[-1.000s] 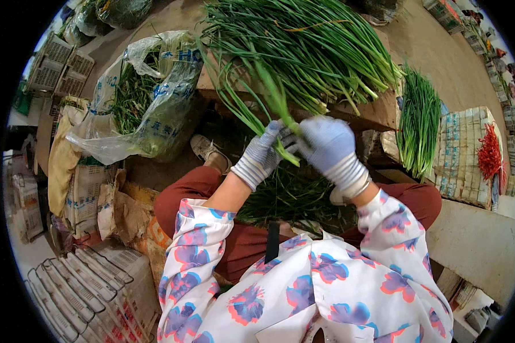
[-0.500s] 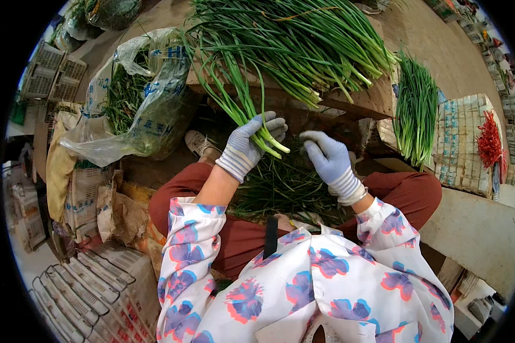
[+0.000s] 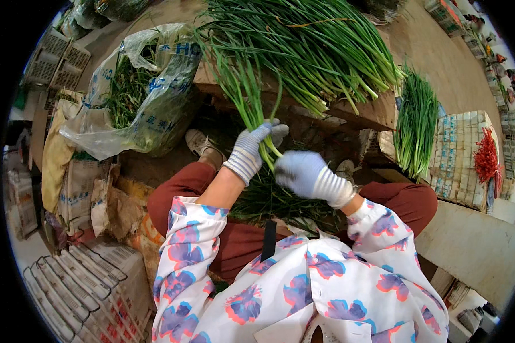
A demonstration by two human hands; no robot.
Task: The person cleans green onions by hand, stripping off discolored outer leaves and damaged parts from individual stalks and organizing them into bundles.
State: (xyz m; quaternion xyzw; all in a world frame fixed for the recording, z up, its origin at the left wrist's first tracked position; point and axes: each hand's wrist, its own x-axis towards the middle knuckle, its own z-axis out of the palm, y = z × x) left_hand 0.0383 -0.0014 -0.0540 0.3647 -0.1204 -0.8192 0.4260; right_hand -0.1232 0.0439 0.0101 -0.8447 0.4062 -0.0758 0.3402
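My left hand (image 3: 250, 150), in a pale striped glove, is closed around a small bunch of garlic chives (image 3: 241, 94). Their leaves slant up and away toward a wooden stand, and their pale stalk ends point back at me. At those ends, my gloved right hand (image 3: 303, 174) is closed on the stalks; it is blurred by motion and its fingertips are partly hidden. A large heap of garlic chives (image 3: 309, 48) lies on the wooden stand (image 3: 349, 108) ahead. Loose green leaves (image 3: 274, 200) lie below my hands, between my legs.
A clear plastic bag (image 3: 171, 108) of greens stands at left. To the right are an upright bundle of garlic chives (image 3: 415, 123) and a pale woven block (image 3: 458, 160) with red ties (image 3: 486, 157). Stacked crates (image 3: 86, 291) stand at lower left, a pale board (image 3: 475, 234) at right.
My right hand has moved left and down from beside the bunch to its stalk ends. My left hand keeps hold of the bunch, shifted slightly. The view has moved a little.
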